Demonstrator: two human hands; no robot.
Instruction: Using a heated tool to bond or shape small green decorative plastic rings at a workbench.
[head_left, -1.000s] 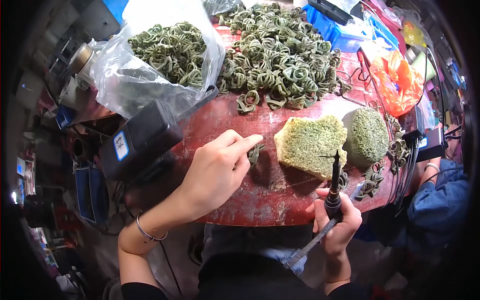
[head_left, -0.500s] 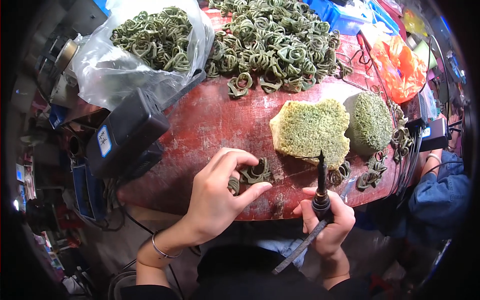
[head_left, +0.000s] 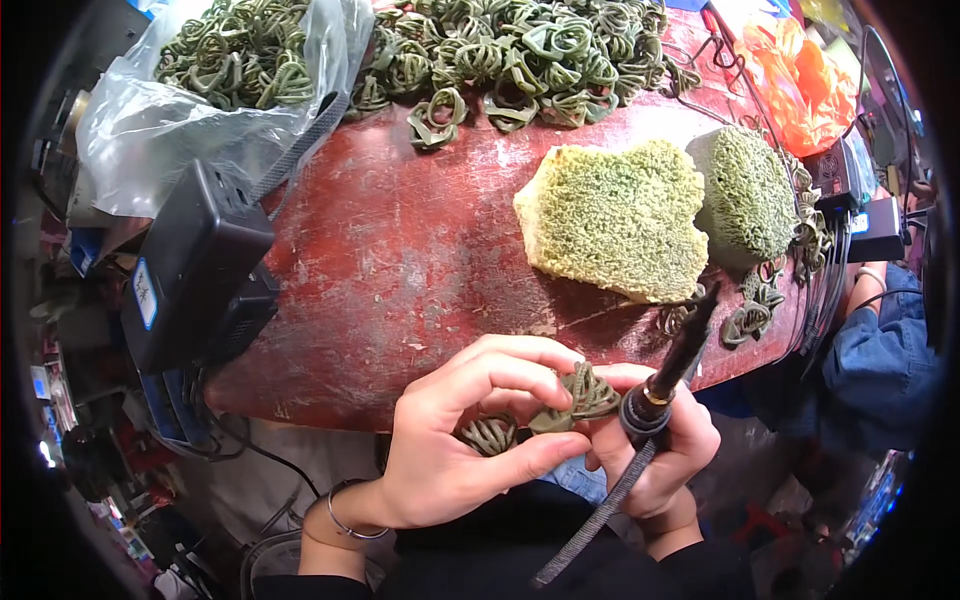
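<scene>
My left hand (head_left: 445,450) pinches a dark green openwork ring (head_left: 590,393) between its thumb and fingertips. A second green ring (head_left: 489,435) sits inside the curl of the same hand, under the fingers. My right hand (head_left: 665,465) is closed around a black pen-shaped tool (head_left: 688,345) with a pointed tip, a brass-coloured collar and a braided cable (head_left: 598,515). The tool's tip points up and away from me. Fingers of the right hand reach the right side of the pinched ring; whether they grip it too is partly hidden.
A rough yellow-green block (head_left: 615,220) and a round green one (head_left: 748,195) stand on the red table (head_left: 380,270). Heaped green rings (head_left: 520,60) and a clear bag (head_left: 150,160) lie beyond. A black box (head_left: 200,260) is left, an orange bag (head_left: 800,90) right. Another person's sleeve (head_left: 880,350) shows.
My left hand has lifted the ring off the table and moved it right, towards me, to meet the right hand. The tool's tip has left the block. The view has shifted.
</scene>
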